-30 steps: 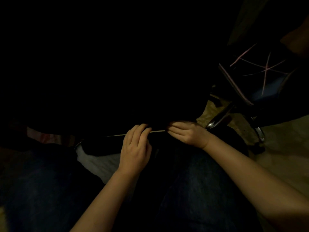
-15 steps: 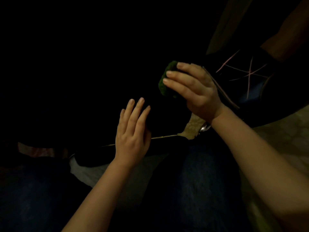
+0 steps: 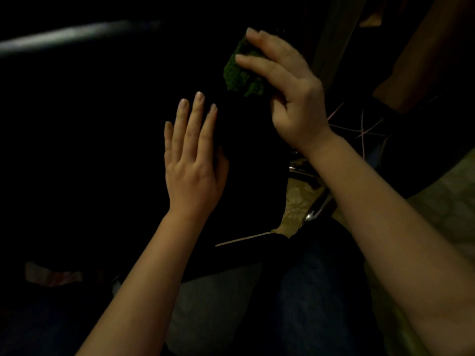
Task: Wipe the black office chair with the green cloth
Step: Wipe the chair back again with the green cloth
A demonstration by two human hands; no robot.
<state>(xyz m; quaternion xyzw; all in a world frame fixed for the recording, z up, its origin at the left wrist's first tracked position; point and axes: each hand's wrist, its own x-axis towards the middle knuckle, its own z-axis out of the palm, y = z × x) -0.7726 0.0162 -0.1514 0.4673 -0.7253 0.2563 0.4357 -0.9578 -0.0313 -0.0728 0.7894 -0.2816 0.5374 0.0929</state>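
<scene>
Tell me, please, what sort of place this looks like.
Probably a dim indoor room, home or office; too dark to say which. A black office chair fills the view, a floral-patterned floor shows beside a chrome leg, and the right hand holds a green cloth.

A crumpled green cloth (image 3: 241,75) is showing in front of the black office chair (image 3: 246,163).
The cloth, nubbly and bunched into a wad, is sitting in the right hand (image 3: 290,98), whose fingers are curling over its top; the chair's dark, nearly featureless surface is filling the middle of the view behind it.
</scene>
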